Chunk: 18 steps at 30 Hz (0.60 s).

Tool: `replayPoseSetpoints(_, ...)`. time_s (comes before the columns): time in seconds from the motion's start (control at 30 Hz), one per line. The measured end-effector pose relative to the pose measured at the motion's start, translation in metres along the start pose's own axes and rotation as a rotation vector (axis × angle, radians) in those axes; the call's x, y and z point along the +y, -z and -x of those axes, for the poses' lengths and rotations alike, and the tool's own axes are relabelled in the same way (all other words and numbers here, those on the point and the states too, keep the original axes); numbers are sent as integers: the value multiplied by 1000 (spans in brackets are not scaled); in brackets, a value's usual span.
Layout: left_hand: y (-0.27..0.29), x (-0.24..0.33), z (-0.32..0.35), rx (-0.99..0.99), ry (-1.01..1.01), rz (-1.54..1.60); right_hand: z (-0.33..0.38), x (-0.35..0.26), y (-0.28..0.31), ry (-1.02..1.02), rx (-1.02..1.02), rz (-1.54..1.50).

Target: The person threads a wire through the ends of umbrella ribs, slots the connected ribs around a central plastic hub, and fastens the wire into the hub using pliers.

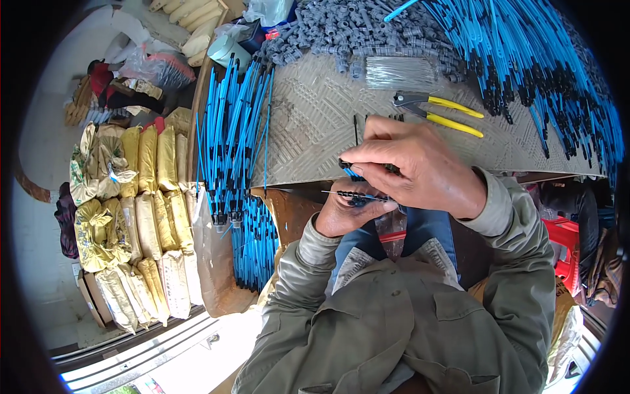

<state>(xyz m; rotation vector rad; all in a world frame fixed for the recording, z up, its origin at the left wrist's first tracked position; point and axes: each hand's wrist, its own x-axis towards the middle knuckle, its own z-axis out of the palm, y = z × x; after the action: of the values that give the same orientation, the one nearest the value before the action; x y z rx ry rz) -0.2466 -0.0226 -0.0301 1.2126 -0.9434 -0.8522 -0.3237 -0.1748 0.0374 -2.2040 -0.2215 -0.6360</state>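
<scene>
left hand (pixel 342 219) grips black bits (pixel 356 198), right hand (pixel 420 167) pinches another, probably light and stiff, so grab the ends

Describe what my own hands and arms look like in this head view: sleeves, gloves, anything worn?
Both the left hand and the right hand are bare, with no gloves or rings visible. The left sleeve and right sleeve are long, wrinkled, grey-green fabric, ending in plain cuffs at the wrists. I see no cables or markings on them.
</scene>
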Motion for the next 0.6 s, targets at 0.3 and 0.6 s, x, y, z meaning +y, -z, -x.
replayPoseSetpoints(0.3, 5, -4, 1, -8, -100, -30, -2, -2, -3, 3, -12, -32)
replayPoseSetpoints(0.6, 8, -10, 3, 0, -141, -16, -1, 3, -8, 37, 21, -47)
